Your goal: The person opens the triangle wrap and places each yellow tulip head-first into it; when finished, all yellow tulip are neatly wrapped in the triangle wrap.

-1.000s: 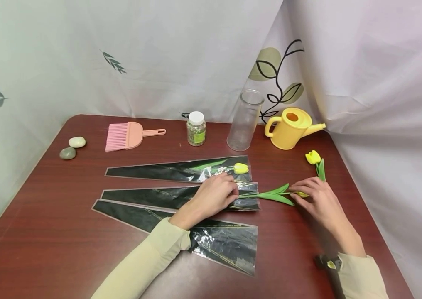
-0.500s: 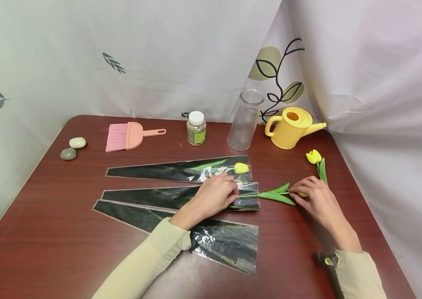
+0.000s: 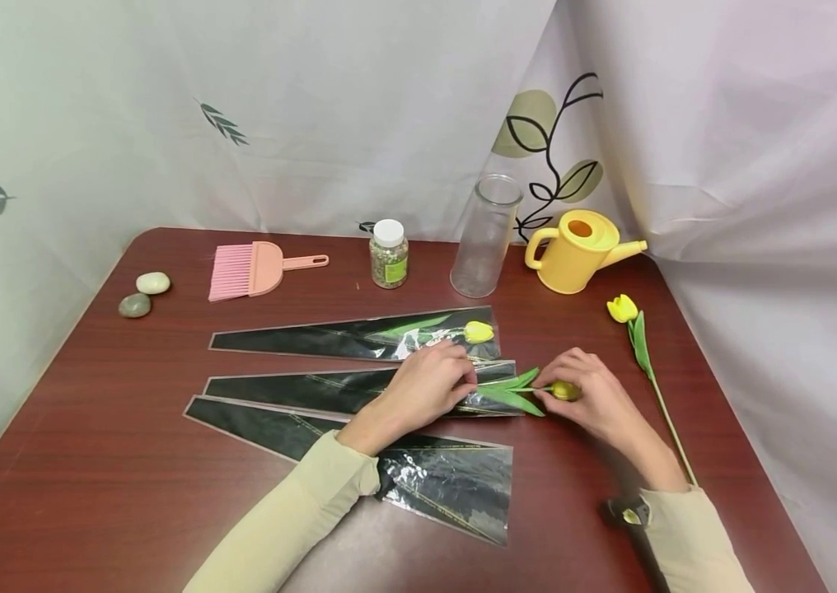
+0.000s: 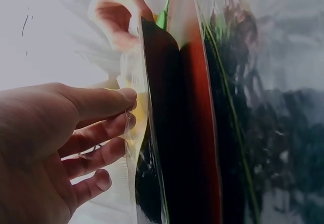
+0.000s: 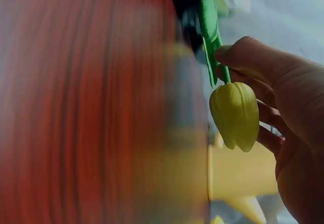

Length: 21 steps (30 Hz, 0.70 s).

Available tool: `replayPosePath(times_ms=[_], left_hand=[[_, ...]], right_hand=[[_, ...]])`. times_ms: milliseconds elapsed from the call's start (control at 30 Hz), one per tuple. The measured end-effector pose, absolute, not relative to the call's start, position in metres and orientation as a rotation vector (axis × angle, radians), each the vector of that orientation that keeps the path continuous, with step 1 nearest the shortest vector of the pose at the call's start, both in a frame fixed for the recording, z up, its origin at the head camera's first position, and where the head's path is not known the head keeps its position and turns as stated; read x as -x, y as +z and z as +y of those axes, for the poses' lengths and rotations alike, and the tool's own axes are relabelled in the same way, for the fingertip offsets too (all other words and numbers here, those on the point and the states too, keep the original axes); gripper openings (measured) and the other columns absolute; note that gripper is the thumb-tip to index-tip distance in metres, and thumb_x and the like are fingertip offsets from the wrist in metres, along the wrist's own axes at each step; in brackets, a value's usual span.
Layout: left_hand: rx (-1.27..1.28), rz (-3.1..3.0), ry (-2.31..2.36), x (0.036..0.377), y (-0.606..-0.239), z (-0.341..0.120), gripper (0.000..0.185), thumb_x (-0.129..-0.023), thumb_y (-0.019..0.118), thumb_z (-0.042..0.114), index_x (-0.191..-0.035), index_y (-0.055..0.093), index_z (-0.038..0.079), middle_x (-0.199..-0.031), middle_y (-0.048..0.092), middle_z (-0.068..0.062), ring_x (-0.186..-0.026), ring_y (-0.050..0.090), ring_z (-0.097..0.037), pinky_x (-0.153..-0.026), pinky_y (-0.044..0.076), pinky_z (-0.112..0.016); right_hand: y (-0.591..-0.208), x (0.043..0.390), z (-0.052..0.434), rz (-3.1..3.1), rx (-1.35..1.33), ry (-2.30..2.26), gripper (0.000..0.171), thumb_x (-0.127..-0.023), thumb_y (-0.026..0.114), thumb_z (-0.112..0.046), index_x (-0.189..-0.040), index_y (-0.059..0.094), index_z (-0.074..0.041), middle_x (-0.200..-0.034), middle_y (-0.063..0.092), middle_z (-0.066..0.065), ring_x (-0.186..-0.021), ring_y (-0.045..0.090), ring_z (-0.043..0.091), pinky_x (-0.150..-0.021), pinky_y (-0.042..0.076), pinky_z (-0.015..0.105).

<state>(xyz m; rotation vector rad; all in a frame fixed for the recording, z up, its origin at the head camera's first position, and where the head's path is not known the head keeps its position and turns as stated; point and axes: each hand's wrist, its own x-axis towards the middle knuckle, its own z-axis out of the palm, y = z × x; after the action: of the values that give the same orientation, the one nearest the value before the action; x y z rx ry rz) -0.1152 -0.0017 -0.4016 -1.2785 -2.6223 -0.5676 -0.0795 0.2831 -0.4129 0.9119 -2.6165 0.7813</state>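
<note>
This was a small, screened-off tabletop corner laid out with florist's things; whether it stood within a home, a shop or a studio could not be told. Behind the clear glass vase and away to either side of it hung pale curtains with leaf prints. Under the vase spread a dark red wood-grain table. Just right of the vase stood a yellow watering can; left of it, a lidded jar; in front of it, black-and-clear sleeves and yellow tulips.
</note>
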Motion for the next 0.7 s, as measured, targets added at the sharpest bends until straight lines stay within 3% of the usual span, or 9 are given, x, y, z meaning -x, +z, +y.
replayPosePath(times_ms=[367,700], left_hand=[[1.312,-2.607,-0.594,0.114,-0.399,0.001,0.005,-0.089,0.074,0.025,-0.085,0.075,0.021,-0.087,0.063,0.010,-0.082,0.054,-0.011,-0.077,0.047,-0.028],[1.305,-2.613,-0.592,0.113,-0.400,-0.001,0.006,-0.089,0.073,0.025,-0.087,0.076,0.021,-0.088,0.063,0.010,-0.082,0.053,-0.012,-0.077,0.046,-0.027]], right_hand=[[-0.421,0.080,0.256,-2.685,-0.873,0.899,0.020,-0.076,0.083,-0.007,-0.092,0.075,-0.017,-0.091,0.066,-0.011,-0.091,0.054,0.010,-0.081,0.040,0.033],[-0.406,0.074,0.290,-2.786,-0.777,0.893,0.036,-0.078,0.084,-0.021,-0.111,0.071,-0.018,-0.109,0.063,-0.010,-0.106,0.051,0.009,-0.089,0.039,0.023]])
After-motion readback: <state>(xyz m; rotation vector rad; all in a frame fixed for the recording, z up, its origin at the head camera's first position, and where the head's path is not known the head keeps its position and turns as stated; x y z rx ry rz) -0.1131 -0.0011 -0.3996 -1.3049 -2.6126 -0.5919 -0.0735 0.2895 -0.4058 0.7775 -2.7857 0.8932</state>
